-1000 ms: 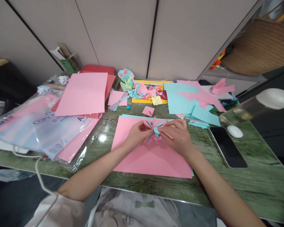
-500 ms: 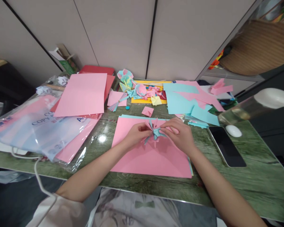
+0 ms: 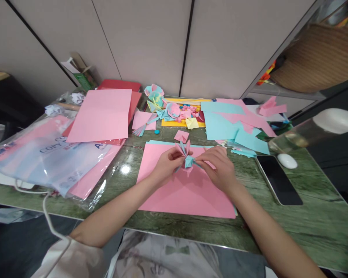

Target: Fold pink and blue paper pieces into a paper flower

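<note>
Between my two hands is a folded paper flower [image 3: 188, 161] with pink and light-blue pointed petals and a blue centre. My left hand [image 3: 168, 165] pinches its left side, thumb and fingers closed on the petals. From the right, my right hand [image 3: 219, 166] pinches a petal with thumb and forefinger. The flower is held over a stack of pink paper sheets [image 3: 185, 197], with blue edges showing beneath. A small pink folded square [image 3: 181, 136] lies just beyond the stack. Parts of the petals are hidden behind my fingers.
On the left lie a plastic paper bag [image 3: 46, 154] and pink sheets [image 3: 101, 116]. Finished-looking paper flowers [image 3: 155, 96] sit at the back by a yellow tray [image 3: 168, 122]. Blue paper pieces [image 3: 220, 125], a phone [image 3: 278, 179] and a bottle [image 3: 295, 137] are on the right.
The flower has turned, so its blue centre faces nearer me and its petals stand up behind. My right hand has shifted slightly left and down, still pinching.
</note>
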Tool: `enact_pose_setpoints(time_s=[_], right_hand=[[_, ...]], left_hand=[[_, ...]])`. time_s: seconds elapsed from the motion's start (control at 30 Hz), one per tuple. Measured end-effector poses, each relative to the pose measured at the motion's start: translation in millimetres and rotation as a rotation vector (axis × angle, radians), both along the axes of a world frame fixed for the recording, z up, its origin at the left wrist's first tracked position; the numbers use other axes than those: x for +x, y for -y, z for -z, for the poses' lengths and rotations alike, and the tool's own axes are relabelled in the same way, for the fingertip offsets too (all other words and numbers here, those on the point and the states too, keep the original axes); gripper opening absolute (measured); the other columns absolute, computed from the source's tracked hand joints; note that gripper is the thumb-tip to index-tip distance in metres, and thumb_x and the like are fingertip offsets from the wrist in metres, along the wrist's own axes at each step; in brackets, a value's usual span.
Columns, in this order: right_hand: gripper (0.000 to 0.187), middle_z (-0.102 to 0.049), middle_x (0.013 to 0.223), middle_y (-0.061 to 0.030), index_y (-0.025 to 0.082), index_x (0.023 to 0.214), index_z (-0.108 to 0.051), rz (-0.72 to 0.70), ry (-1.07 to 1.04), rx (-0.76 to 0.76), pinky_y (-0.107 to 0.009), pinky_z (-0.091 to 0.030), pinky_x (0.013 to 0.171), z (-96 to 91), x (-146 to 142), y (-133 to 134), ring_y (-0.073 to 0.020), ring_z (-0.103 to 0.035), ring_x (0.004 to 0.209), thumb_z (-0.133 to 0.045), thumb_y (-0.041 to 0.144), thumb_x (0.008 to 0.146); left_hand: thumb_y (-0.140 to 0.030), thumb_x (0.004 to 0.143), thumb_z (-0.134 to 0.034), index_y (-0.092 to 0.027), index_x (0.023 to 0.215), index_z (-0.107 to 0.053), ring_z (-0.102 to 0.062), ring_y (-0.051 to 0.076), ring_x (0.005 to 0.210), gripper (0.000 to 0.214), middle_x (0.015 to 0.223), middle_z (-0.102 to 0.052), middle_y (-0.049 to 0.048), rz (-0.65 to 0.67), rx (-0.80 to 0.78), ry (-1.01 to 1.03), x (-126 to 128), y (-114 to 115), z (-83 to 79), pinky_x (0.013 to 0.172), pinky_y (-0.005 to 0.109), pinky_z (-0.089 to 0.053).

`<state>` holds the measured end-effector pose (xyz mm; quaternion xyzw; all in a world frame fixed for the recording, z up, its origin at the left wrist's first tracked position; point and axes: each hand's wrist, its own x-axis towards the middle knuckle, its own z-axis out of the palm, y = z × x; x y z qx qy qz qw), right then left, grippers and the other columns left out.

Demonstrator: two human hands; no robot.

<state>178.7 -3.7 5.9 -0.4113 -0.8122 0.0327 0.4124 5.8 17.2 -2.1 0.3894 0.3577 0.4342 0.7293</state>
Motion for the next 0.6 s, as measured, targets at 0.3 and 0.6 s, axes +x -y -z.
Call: enact_pose_setpoints(time_s=[0.3, 0.6], right_hand=[[0.008, -0.064, 0.075, -0.0014, 0.022, 0.085, -0.06, -0.039, -0.076, -0.085, -0.034, -0.04, 0.071, 2.2, -3, 2, -0.0156, -0.054, 0.073, -0.057, 0.016, 0.079], [0.007, -0.065, 0.072, -0.0013, 0.024, 0.081, -0.061, 0.006, -0.026, -0.01, -0.037, -0.04, 0.074, 12.4, -6, 5, -0.017, -0.054, 0.07, -0.058, 0.019, 0.078]], left_hand=[[-0.018, 0.065, -0.064, -0.016, 0.086, -0.057, -0.058, 0.008, 0.065, 0.022, 0.094, -0.066, 0.0044, 0.004, -0.047, 0.051, -1, -1, 3.1, 0.06, 0.02, -0.042], [-0.016, 0.063, -0.065, -0.014, 0.082, -0.058, -0.055, 0.006, 0.061, 0.02, 0.089, -0.066, 0.0037, -0.018, -0.081, 0.048, -1, -2, 2.9, 0.059, 0.02, -0.04]])
